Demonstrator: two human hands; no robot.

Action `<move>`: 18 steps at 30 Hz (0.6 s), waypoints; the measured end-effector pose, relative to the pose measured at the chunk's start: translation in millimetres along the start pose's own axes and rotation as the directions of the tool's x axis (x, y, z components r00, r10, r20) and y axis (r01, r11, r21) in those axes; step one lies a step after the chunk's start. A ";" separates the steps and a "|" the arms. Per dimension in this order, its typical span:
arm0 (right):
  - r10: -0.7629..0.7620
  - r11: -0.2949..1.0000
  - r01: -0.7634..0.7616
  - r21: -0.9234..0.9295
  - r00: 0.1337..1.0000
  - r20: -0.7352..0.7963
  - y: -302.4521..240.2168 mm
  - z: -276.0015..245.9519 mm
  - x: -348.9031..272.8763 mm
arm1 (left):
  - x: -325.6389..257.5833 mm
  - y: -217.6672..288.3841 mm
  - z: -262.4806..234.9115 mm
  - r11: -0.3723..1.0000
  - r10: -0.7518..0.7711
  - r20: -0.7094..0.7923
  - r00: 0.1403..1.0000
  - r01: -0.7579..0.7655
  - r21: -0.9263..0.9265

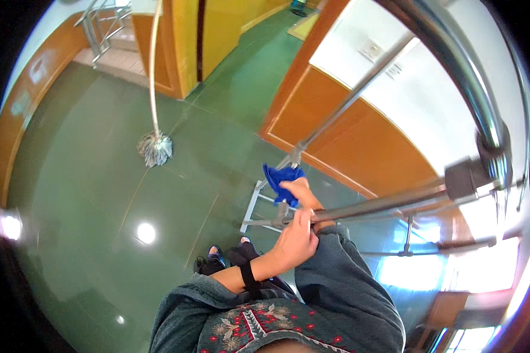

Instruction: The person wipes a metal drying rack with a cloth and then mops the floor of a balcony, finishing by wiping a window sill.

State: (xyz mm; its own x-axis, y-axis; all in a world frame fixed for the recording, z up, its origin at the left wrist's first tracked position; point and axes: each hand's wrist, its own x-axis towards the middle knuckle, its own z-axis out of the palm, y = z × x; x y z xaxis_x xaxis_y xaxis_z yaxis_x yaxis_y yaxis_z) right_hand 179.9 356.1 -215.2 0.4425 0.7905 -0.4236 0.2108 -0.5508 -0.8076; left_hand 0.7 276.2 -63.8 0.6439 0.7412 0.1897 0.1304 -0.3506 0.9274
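Note:
A tall silver metal rack [383,206] with tubular poles and dark joints rises on my right. My left hand [297,240], a black band on its wrist, is closed around one of its poles. My right arm passes beneath that pole, and my right hand [299,190] reaches lower, closed on a blue cloth [281,181]. The cloth lies against the rack's lower metal part, close to a joint [294,154]. Some of my right fingers are hidden by the cloth. Below the cloth shows the rack's pale base frame [250,206].
A mop [155,150] with a pale handle stands on the green tiled floor [88,176] at the left. Orange-panelled walls [341,129] flank a yellow door [221,35]. Steps with a metal railing [94,29] lie far left. My feet [215,254] are near the rack base.

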 end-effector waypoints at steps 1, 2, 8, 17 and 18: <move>-0.167 0.974 0.126 0.190 0.961 0.220 -53.7 26.5 -48.0 | -0.4 -11.7 -17.8 0.995 -0.058 -0.061 0.996 0.062 0.073; -0.116 0.991 0.076 0.111 0.904 0.411 -46.1 -0.3 -66.6 | 5.4 -5.5 -5.6 0.997 -0.015 -0.075 0.997 0.020 0.068; 0.226 0.963 -0.259 0.075 0.925 0.305 25.6 -50.3 -104.6 | 16.3 -6.6 16.2 0.996 0.094 -0.038 0.995 -0.094 -0.002; 0.146 0.862 -0.290 -0.415 0.927 -0.345 140.8 -269.3 -181.1 | 24.0 11.0 15.9 0.999 -0.047 0.139 0.989 0.050 -0.018; 0.038 0.849 -0.280 -0.448 0.878 -0.478 137.0 -299.7 -184.8 | 25.1 9.5 12.2 0.995 -0.090 0.100 0.991 0.087 0.041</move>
State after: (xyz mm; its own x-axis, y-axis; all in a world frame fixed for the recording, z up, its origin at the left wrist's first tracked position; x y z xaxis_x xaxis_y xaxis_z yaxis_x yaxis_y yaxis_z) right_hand 388.3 54.2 -124.7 0.8127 0.5451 -0.2060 0.4453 -0.8090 -0.3837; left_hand 27.4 284.5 -54.2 0.7014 0.7091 0.0723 0.2161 -0.3082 0.9264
